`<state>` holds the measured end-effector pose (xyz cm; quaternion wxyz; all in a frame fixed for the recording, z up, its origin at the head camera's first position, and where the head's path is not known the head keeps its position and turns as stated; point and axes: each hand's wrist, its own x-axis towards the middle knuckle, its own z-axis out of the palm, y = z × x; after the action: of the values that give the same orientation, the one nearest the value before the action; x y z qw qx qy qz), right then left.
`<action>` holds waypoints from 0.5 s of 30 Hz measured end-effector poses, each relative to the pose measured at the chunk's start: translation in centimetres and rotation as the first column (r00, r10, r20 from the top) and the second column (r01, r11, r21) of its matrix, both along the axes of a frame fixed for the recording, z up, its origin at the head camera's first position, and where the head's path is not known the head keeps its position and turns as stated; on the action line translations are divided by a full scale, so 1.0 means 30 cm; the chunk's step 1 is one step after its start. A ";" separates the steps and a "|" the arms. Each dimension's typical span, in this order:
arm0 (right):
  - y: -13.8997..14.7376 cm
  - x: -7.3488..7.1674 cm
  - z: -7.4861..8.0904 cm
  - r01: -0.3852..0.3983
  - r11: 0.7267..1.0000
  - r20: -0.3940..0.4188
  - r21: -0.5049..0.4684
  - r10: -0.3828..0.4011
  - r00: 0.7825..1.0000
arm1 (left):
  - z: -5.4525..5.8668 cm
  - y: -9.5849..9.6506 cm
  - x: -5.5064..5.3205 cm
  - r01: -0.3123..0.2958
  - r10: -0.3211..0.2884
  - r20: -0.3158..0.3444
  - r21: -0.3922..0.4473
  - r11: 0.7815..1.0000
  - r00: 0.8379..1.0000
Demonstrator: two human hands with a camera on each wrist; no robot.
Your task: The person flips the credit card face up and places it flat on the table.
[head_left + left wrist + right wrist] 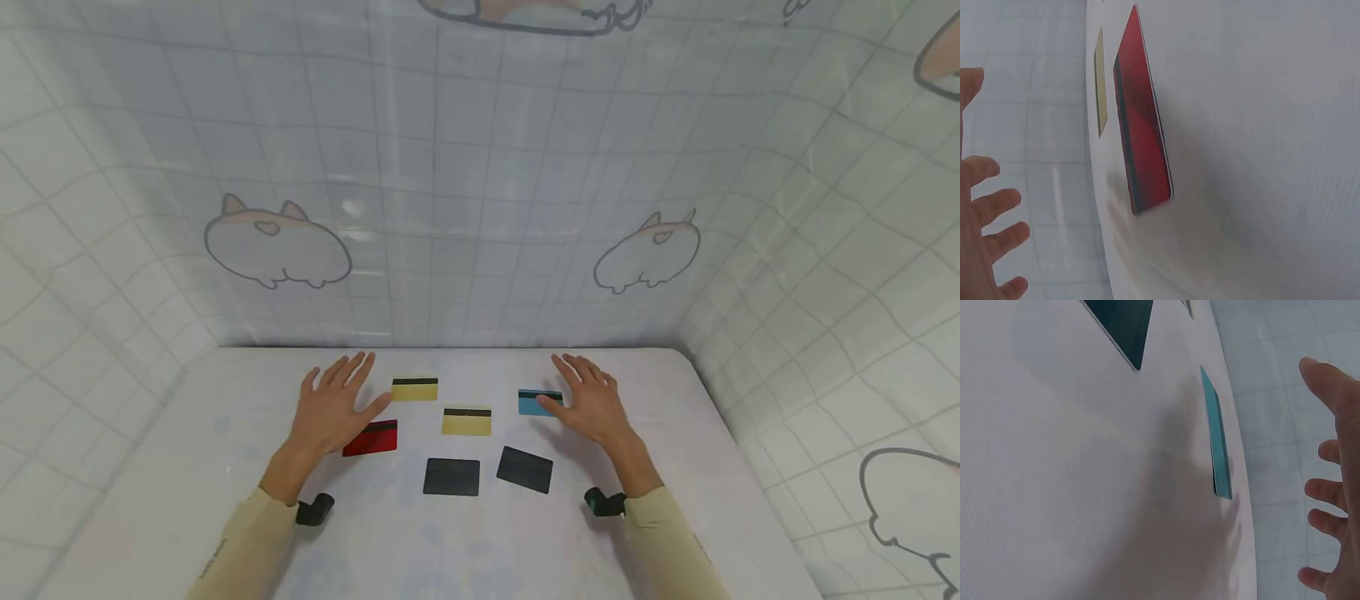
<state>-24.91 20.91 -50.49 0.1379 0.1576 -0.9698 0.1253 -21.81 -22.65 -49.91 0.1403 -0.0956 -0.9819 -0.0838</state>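
My left hand (332, 408) hovers over the white table with fingers spread, holding nothing. Beneath its palm side lies a red card (381, 437) with a dark stripe, which also fills the middle of the left wrist view. The thumb tip overlaps the edge of a yellow card (420, 390) in the head view. On the other side, my right hand (596, 404) is spread and holds nothing. Its thumb partly covers a blue card (529, 405) with a black stripe; the right wrist view shows this card lying flat, apart from the hand.
A second yellow card (467, 422) lies mid-table, with two black cards (452, 477) (525, 470) nearer me. Dark wrist-worn devices (315, 509) (600, 502) stick out by both sleeves. A grid-patterned curtain (465, 208) with cartoon animals surrounds the table's back and sides.
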 end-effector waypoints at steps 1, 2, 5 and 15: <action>-0.004 0.001 -0.002 -0.005 1.000 0.008 -0.001 0.005 1.000 | -0.001 0.005 0.001 0.008 -0.008 -0.003 0.007 1.000 1.000; -0.007 0.002 -0.003 -0.011 1.000 0.014 -0.004 0.011 1.000 | -0.002 0.010 0.001 0.015 -0.015 -0.004 0.014 1.000 1.000; -0.015 0.004 -0.010 -0.021 1.000 0.041 -0.005 0.021 0.999 | -0.005 0.027 0.001 0.044 -0.044 0.003 0.032 0.998 0.999; -0.051 0.012 -0.022 -0.054 0.996 0.086 -0.069 0.060 0.995 | -0.014 0.086 -0.010 0.085 -0.087 0.035 0.059 0.995 0.996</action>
<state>-24.56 19.38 -51.13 0.0969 0.1748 -0.9652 0.1684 -22.10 -20.08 -50.33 0.1210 -0.1324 -0.9765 -0.1197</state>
